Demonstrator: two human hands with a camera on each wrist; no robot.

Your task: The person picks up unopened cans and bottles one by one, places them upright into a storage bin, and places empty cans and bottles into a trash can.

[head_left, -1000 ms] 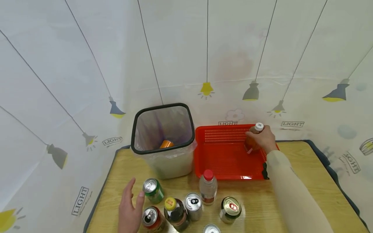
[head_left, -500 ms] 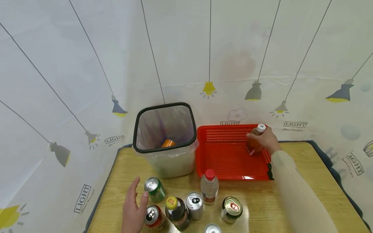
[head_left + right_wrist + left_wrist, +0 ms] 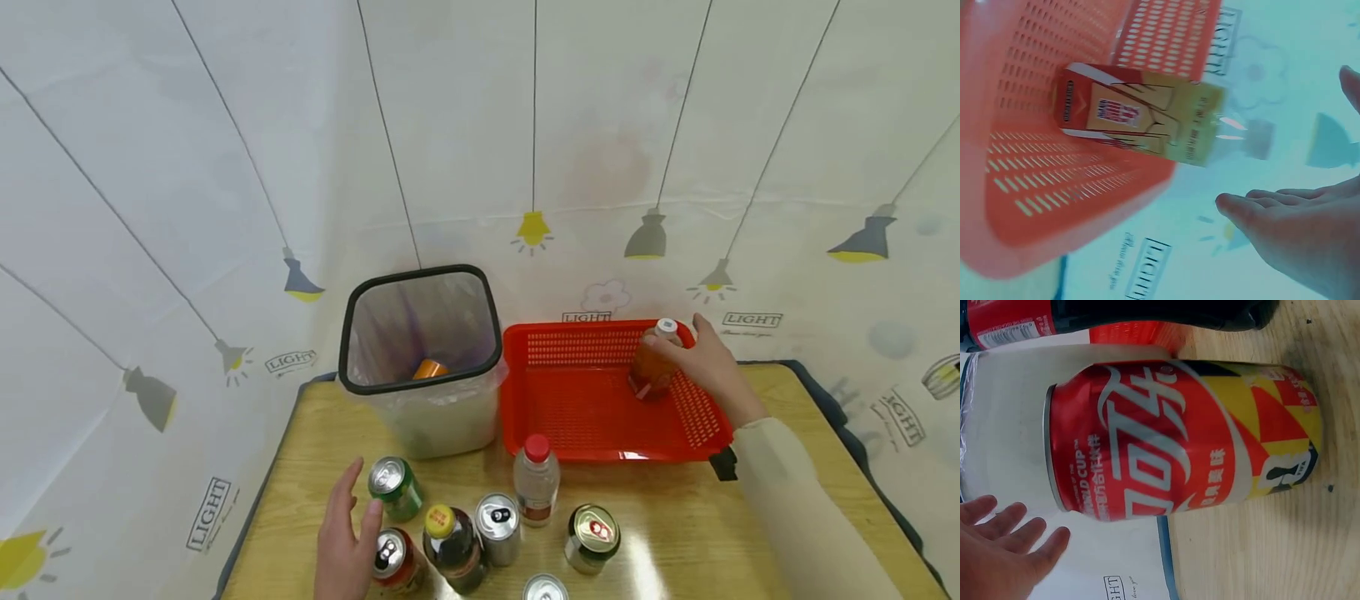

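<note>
A bottle of amber drink (image 3: pixel 651 367) with a white cap stands in the back right corner of the red plastic basket (image 3: pixel 573 412). My right hand (image 3: pixel 711 365) is beside it, thumb and fingers spread; the right wrist view shows a gap between the labelled bottle (image 3: pixel 1141 115) and the fingers (image 3: pixel 1238 209). At the front left, my left hand (image 3: pixel 347 537) hovers with relaxed fingers near a red cola can (image 3: pixel 397 560) and a green can (image 3: pixel 396 490). In the left wrist view the cola can (image 3: pixel 1179 440) stands apart from the fingertips.
A bin (image 3: pixel 450 425) with a bag liner and black rim stands left of the basket, an orange item (image 3: pixel 430 369) inside. Near the front are a yellow-capped cola bottle (image 3: pixel 456 550), a silver can (image 3: pixel 498 529), a red-capped clear bottle (image 3: pixel 536 483) and a gold-topped can (image 3: pixel 592 539).
My right hand has let go of the amber bottle and drawn back to the right, its fingers opening. The bottle stays in the basket corner. My left hand has barely moved.
</note>
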